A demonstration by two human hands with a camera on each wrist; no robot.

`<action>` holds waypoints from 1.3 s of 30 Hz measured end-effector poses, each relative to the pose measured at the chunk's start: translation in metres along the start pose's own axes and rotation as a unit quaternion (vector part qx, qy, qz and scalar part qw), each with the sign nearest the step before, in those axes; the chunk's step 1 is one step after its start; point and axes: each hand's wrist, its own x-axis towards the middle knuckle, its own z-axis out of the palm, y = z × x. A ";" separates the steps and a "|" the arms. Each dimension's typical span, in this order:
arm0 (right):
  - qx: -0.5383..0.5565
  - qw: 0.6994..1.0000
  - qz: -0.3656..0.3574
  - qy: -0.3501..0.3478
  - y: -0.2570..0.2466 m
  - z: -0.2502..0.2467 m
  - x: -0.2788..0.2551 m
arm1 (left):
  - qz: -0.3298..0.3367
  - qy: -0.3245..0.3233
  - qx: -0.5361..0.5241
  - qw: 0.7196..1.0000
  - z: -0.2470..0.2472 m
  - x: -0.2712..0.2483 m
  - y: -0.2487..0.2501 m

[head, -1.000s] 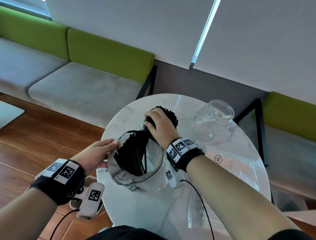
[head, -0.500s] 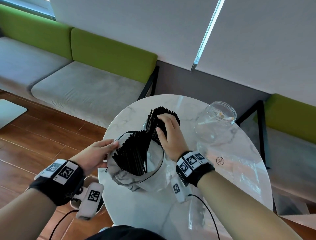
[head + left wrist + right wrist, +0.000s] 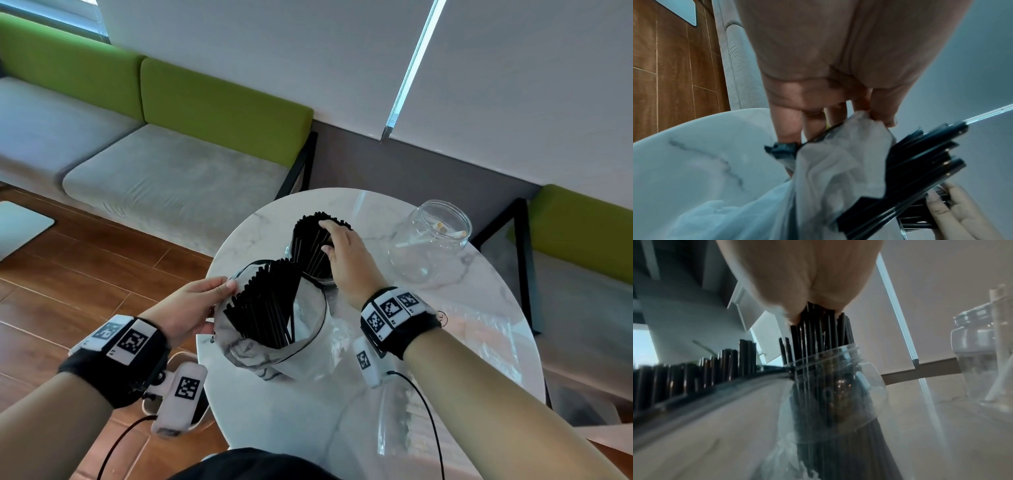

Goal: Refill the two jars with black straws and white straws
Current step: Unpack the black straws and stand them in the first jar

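Lower left of head view, my left grip point(image 3: 186, 308) pinches the rim of the white bag point(image 3: 298, 346), which sits on the round marble tabletop point(image 3: 274, 411) w/ loose black straws point(image 3: 263, 308) fanned inside. Center frame, right grip point(image 3: 346, 257) rests fingers-relaxed on top of the black straw bundle point(image 3: 313, 246) standing in the near jar point(image 3: 830, 386). Upper right, 2nd jar point(image 3: 433, 243) holds a few white straws point(image 3: 411, 242), well apart from the hands.
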 end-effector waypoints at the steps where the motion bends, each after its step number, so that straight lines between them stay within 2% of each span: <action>1: -0.003 1.000 -0.005 -0.010 0.000 0.001 -0.002 | 0.000 0.001 -0.001 1.000 0.000 0.000 0.000; 5: 0.047 0.998 -0.045 -0.009 0.003 0.012 -0.014 | 0.001 0.003 -0.003 1.000 0.002 0.000 0.001; 8: 0.039 0.998 -0.055 -0.013 0.006 0.019 -0.023 | 0.003 0.003 0.005 1.000 0.002 0.000 0.001; 11: -0.025 0.995 -0.088 0.050 0.016 0.014 -0.032 | 0.003 0.001 0.005 1.000 0.002 -0.001 0.002; 13: -0.036 0.994 -0.054 0.086 0.028 0.010 -0.039 | 0.002 0.002 0.006 1.000 0.002 0.000 0.002; 14: -0.030 0.996 -0.024 0.082 0.034 0.008 -0.042 | 0.002 0.002 0.006 1.000 0.002 0.000 0.002; 16: -0.023 0.999 0.018 0.032 0.044 0.007 -0.043 | 0.001 0.005 0.003 1.000 0.002 0.000 0.002; 19: -0.046 0.998 0.005 -0.040 0.049 0.011 -0.032 | -0.001 0.007 0.002 1.000 0.005 0.000 0.003; 26: -0.177 0.978 -0.039 -0.100 0.025 0.009 0.027 | 0.002 0.003 0.004 1.000 0.006 -0.002 0.006; 30: -0.187 0.971 -0.056 -0.142 0.019 0.010 0.053 | -0.002 0.003 -0.003 1.000 0.005 -0.003 0.006; 32: -0.163 0.977 -0.061 -0.128 0.018 0.013 0.058 | -0.004 0.001 -0.006 1.000 0.005 -0.003 0.007; 36: -0.097 0.992 -0.080 -0.028 0.023 0.016 0.058 | -0.006 0.001 -0.009 1.000 0.004 -0.003 0.008; 39: -0.127 0.989 -0.071 -0.032 0.020 0.013 0.060 | -0.011 0.003 -0.007 1.000 0.003 -0.002 0.008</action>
